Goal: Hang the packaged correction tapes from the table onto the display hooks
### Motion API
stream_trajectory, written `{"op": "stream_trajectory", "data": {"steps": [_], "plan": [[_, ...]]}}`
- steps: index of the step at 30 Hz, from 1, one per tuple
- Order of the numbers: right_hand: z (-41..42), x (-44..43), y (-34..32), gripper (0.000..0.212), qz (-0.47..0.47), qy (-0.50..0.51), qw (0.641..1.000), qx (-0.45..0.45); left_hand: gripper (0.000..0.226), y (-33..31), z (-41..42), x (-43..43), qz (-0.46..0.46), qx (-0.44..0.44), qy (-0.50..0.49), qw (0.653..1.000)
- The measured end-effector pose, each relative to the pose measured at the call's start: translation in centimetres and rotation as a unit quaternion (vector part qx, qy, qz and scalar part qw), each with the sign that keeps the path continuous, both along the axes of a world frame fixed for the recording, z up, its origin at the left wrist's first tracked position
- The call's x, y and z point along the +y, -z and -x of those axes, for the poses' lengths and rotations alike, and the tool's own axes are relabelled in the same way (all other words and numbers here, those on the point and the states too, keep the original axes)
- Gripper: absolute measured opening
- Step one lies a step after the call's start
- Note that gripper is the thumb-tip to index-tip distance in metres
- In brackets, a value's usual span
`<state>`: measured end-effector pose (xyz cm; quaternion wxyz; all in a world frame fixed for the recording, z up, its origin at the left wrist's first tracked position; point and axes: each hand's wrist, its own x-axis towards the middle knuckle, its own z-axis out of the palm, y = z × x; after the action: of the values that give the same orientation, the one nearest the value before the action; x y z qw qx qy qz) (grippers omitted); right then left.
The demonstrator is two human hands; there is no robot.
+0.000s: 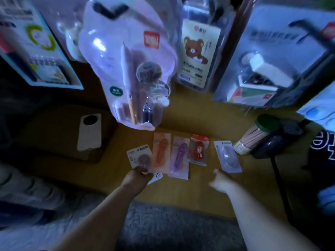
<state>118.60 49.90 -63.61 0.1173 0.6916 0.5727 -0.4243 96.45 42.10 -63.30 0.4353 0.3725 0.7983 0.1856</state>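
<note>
Several packaged correction tapes lie in a row on the wooden table (197, 187): a white-carded one (138, 155) at the left, an orange one (160, 153), a purple one (179, 156), a red one (198, 150) and a pale clear one (227, 156) at the right. My left hand (138, 176) pinches the near edge of the white-carded pack. My right hand (220, 180) hovers blurred just in front of the pale pack, holding nothing. Whether it touches the pack I cannot tell. Hanging packs on black hooks (112, 9) fill the top.
A big pink pen set (126, 69) hangs low over the table's middle. A bear-printed pack (194, 55) and a blue boxed pack (268, 57) hang to the right. A white phone (89, 132) lies on a box at the left; a green-lidded jar of sticks (253, 136) lies at the right.
</note>
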Motion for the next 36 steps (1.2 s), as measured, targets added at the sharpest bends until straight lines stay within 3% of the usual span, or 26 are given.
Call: {"op": "stream_trajectory", "data": {"steps": [4,8,14,18,21,32,36], "plan": [[-1.4,1.4,1.5,0.069,-0.035,0.081,0.996,0.024,0.042,1.9,0.6,1.5,-0.018,-0.020,-0.073,0.997],[-0.6,2.2,2.2,0.070,-0.057,0.045,0.997,0.026,0.052,2.9,1.9,1.1,0.003,-0.033,-0.068,0.997],[3.7,3.8,2.9,0.055,-0.156,0.003,0.980,0.125,0.036,3.9,2.7,1.1,0.000,-0.129,-0.073,0.989],[4.9,5.6,4.1,0.065,-0.107,-0.026,0.989,0.099,0.045,4.5,2.8,1.1,0.004,-0.176,-0.082,0.981],[5.6,5.6,5.4,0.060,-0.045,-0.022,0.991,0.120,0.044,4.3,3.2,1.1,-0.031,-0.195,-0.109,0.974],[7.7,2.1,6.8,0.043,-0.112,-0.180,0.973,0.093,0.043,7.3,3.1,1.7,-0.019,-0.184,-0.104,0.977],[7.2,0.9,6.6,0.045,-0.106,-0.218,0.967,0.076,0.058,7.4,1.7,0.7,-0.002,-0.206,-0.092,0.974]]}}
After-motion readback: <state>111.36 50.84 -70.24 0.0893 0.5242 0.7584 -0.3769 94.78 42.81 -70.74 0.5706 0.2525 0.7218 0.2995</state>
